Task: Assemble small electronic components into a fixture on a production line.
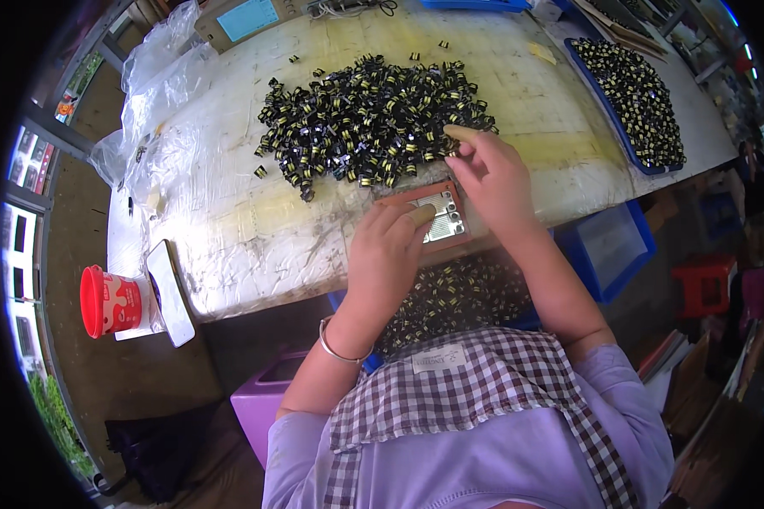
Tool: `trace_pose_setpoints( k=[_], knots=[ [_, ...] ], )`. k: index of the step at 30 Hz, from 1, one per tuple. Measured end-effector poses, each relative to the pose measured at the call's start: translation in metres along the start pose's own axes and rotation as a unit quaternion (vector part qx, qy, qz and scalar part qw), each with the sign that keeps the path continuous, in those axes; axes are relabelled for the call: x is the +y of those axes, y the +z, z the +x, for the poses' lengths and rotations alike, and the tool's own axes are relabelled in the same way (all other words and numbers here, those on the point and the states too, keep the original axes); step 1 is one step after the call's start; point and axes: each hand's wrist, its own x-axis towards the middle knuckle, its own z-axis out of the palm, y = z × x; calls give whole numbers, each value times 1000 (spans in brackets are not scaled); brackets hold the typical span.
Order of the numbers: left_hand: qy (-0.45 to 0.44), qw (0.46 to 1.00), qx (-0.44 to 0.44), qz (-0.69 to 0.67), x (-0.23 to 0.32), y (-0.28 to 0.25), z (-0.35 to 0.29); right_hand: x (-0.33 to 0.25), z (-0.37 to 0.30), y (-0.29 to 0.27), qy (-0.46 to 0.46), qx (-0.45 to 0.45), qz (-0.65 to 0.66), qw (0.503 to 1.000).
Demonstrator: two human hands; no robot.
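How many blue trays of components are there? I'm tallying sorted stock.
2: one blue tray of components on the table's right end, another below the table edge in front of the person, partly hidden by arms.

Bench (255, 246): it runs across in front of us, its near edge just before our chest.
Fixture plate (437, 216): it lies on the bench at the near edge, straight ahead of us.
Heap of small wound parts (365, 119): it sits on the bench just behind the plate, at mid-bench.
Left hand (388, 254): ours rests on the plate's left part.
Right hand (492, 174): ours lies right of and behind the plate, at the heap's near right edge.
Tray of parts (632, 97): it is on the bench, far right.
Plastic bags (157, 93): they lie at the bench's far left.
Cup (110, 301): it stands left of the bench's near left corner.
Bin of parts (458, 297): it sits below the bench edge, under the plate.
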Motion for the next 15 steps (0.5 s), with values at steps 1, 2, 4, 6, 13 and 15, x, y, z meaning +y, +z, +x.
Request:
trace_pose_setpoints(
  k=[1, 2, 4, 6, 13, 15],
  knots=[
    [0, 1000, 1, 0, 2, 0, 1, 1, -1, -1, -1, 0, 0, 1000],
    [14, 1000, 5, 17, 4, 1, 2, 1, -5, -2, -19, 4, -1, 1000],
    [27, 999, 8, 33, 5, 2, 1, 1, -13, 0, -79, 25, 4, 997],
    [10, 999, 27, 17, 4, 4, -1, -3, -15, -3, -45, 11, 12, 999],
    [4, 999, 43, 3, 1, 8, -5, 5, -20, -1, -12, 1, 14, 1000],
    [3, 999, 48, 7, -1, 9, -6, 4, -21, -3, -13, 5, 21, 1000]
  ],
)
